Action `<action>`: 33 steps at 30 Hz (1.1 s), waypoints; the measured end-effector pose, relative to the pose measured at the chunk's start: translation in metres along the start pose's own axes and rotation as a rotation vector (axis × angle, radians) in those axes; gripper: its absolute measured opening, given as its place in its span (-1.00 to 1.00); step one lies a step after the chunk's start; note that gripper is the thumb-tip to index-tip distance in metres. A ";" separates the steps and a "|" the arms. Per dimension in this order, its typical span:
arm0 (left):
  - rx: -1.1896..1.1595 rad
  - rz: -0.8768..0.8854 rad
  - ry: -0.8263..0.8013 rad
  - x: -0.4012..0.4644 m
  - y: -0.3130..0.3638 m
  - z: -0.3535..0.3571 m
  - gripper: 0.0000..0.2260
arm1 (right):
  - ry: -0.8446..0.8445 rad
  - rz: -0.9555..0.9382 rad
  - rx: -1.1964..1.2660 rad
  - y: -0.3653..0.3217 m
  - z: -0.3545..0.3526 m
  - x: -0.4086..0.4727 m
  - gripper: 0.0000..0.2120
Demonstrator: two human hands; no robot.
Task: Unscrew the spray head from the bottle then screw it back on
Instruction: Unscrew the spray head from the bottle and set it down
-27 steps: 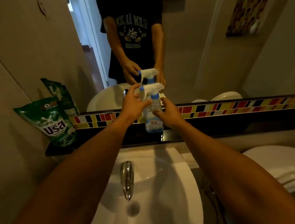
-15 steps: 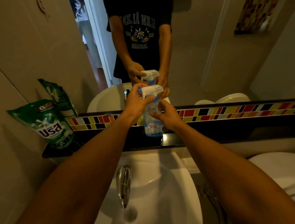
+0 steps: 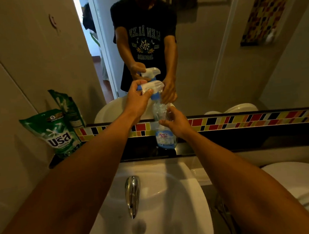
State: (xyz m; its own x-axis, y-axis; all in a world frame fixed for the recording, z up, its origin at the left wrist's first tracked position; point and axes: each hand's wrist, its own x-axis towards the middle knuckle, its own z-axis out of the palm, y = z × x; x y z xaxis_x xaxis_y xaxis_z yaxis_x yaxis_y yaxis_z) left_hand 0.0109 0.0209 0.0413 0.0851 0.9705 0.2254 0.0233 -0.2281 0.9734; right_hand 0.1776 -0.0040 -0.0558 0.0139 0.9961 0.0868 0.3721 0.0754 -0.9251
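White spray head (image 3: 152, 85) in left hand (image 3: 136, 99) — bottle (image 3: 165, 132) neck seemingly hidden by right hand (image 3: 176, 122).

A green "Usa" detergent pouch (image 3: 56, 133) leans against the wall on the black ledge (image 3: 244, 143); below, a chrome tap (image 3: 132, 194) overhangs the white basin (image 3: 185, 216), possibly dry.

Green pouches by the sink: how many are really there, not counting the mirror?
1. The green pouch leans against the left wall on the dark shelf; the one behind it is its reflection in the mirror. None seem hidden.
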 end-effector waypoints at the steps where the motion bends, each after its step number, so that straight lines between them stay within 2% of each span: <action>1: 0.000 0.001 0.012 0.001 0.004 -0.003 -0.68 | 0.006 0.006 -0.002 -0.001 0.000 -0.002 -0.60; 8: -0.001 0.037 0.076 0.005 0.027 -0.032 -0.71 | 0.067 0.027 -0.044 -0.006 0.006 -0.019 -0.64; 20: -0.112 -0.070 0.081 -0.009 0.054 -0.093 -0.68 | 0.172 0.081 -0.143 -0.020 0.007 -0.050 -0.60; 27: 0.003 -0.011 0.124 -0.012 0.050 -0.123 -0.68 | 0.254 0.088 -0.156 -0.027 0.000 -0.059 -0.71; 33: 0.035 -0.050 0.166 -0.017 0.040 -0.143 -0.73 | 0.309 0.101 -0.121 -0.037 -0.005 -0.062 -0.70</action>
State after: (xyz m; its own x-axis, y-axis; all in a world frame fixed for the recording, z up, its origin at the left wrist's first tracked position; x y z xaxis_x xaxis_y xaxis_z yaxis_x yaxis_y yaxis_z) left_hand -0.1322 0.0061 0.0820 -0.0831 0.9795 0.1837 0.0578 -0.1793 0.9821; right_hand 0.1677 -0.0691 -0.0254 0.3300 0.9361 0.1218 0.4618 -0.0475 -0.8857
